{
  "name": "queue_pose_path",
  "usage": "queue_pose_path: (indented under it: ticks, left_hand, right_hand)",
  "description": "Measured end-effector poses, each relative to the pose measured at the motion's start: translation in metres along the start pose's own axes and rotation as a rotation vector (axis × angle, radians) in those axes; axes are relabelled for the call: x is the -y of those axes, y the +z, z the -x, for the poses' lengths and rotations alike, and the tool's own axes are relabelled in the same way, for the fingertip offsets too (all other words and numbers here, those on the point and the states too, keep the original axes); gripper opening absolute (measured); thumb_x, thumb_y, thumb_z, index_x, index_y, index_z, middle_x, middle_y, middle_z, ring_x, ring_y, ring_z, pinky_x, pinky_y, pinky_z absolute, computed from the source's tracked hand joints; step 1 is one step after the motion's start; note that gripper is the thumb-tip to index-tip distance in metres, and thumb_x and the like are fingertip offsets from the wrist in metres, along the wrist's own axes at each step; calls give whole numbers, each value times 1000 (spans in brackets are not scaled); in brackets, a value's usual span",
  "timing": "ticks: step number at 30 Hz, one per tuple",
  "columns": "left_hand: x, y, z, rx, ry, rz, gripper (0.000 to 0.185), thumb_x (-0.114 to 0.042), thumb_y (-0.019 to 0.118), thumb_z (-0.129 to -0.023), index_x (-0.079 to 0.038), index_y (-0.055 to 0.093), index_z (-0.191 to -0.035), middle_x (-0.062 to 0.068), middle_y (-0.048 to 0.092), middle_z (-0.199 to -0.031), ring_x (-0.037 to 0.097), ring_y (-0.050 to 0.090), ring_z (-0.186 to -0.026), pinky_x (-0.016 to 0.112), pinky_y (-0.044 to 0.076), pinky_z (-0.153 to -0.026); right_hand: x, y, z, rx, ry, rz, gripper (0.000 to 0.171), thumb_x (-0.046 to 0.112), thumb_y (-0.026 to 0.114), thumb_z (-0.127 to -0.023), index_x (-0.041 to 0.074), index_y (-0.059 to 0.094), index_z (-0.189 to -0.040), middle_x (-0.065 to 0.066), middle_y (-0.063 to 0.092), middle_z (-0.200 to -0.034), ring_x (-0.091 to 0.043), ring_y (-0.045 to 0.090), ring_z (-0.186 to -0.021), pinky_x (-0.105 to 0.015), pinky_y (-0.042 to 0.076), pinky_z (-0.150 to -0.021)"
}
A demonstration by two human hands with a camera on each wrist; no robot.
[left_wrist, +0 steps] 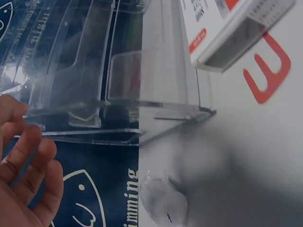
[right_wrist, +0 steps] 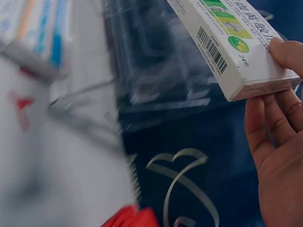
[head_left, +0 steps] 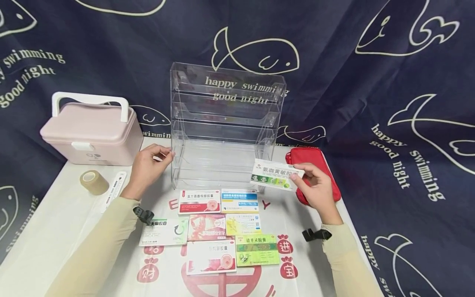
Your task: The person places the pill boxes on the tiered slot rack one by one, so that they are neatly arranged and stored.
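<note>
two hands [head_left: 148,167] at rack [head_left: 222,123] edges, box [head_left: 276,175] aloft

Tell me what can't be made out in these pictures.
- Pink case: contents hidden by its shut lid, head view.
- Red pouch: partly covered by the right hand and its medicine box.
- Right wrist view: table side smeared by blur.
- Left hand: only fingers show in its wrist view.

Looks like a home setup — table under white cloth with red print [head_left: 55,222], navy fish-print fabric backdrop [head_left: 371,82], pink plastic lidded med. box w/ handle [head_left: 90,132], clear acrylic tiered rack [head_left: 222,123] — flat cardboard medicine boxes [head_left: 211,231] laid out.
</note>
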State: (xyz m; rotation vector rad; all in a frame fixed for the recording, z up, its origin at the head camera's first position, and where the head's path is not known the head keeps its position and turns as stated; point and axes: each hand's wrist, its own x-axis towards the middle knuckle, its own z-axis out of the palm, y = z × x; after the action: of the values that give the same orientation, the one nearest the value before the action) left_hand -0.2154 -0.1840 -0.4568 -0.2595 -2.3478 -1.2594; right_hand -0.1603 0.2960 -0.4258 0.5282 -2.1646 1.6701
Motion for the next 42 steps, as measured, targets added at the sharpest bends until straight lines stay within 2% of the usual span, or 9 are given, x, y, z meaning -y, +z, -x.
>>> queue_pose_path:
  ticks: [6,10,15,20,23,26,32,36,42]
  left_hand:
    - [2,-3,1,42,7,13,7,-13,77,-91,-6,77,-93,4,73,-98,14,64,-76,13,51,-67]
    - [3,-6,0,50,3,21,7,-12,77,-92,-6,77,-94,4,73,-97,14,64,-76,14,52,-67]
    - [6,-8,-1,36,26,42,6,-11,78,-91,-6,77,-95,2,73,-92,10,63,-75,15,52,-65]
    - [7,-3,-3,50,32,42,7,-14,78,-91,-7,78,-95,1,73,-95,11,64,-74,15,52,-65]
    - [5,-2,-3,53,26,46,7,-13,78,-91,-7,78,-93,1,73,-96,12,65,-74,16,53,-65]
    - [5,-3,-4,48,22,49,5,-12,78,-91,-7,77,-91,1,74,-98,13,65,-75,16,53,-65]
    - [7,-4,-5,55,9,64,6,-14,78,-91,-8,76,-90,1,74,-102,11,65,-77,17,53,-64]
    - [8,-6,-4,71,-7,73,5,-13,79,-91,-8,76,-90,0,74,-103,11,65,-78,18,54,-65]
    - [7,-9,-5,108,-24,77,9,-17,78,-92,-8,77,-95,1,74,-101,13,65,-83,20,54,-68]
  right_hand:
    - [27,28,-35,26,-103,-140,33,-21,71,-82,-12,67,-113,-20,65,-113,-18,64,-84,-23,52,-68]
    - [41,47,-71,71,-202,-209,32,-24,70,-81,-14,66,-111,-21,67,-107,-20,64,-82,-24,53,-65]
    - [56,71,-125,127,-318,-164,31,-23,71,-81,-14,66,-110,-16,70,-102,-17,65,-77,-24,52,-62]
    - [86,96,-168,121,-421,-117,27,-22,70,-83,-17,64,-108,-14,72,-98,-12,66,-73,-20,51,-58]
    - [101,112,-193,80,-408,-127,23,-18,71,-86,-13,66,-108,-14,72,-97,-14,68,-76,-22,52,-60]
    - [109,129,-218,32,-335,-142,21,-10,72,-89,-5,70,-110,-13,72,-99,-18,69,-82,-25,54,-67]
    - [96,158,-264,-23,-233,-144,23,-3,72,-92,2,70,-114,-12,72,-102,-22,68,-89,-28,54,-74]
    - [91,174,-276,-19,-255,-114,24,-1,73,-92,-1,68,-116,-10,71,-104,-20,69,-91,-28,56,-76]
    - [98,187,-271,13,-230,-20,25,0,70,-94,-2,67,-119,-10,71,-106,-17,68,-92,-28,55,-77]
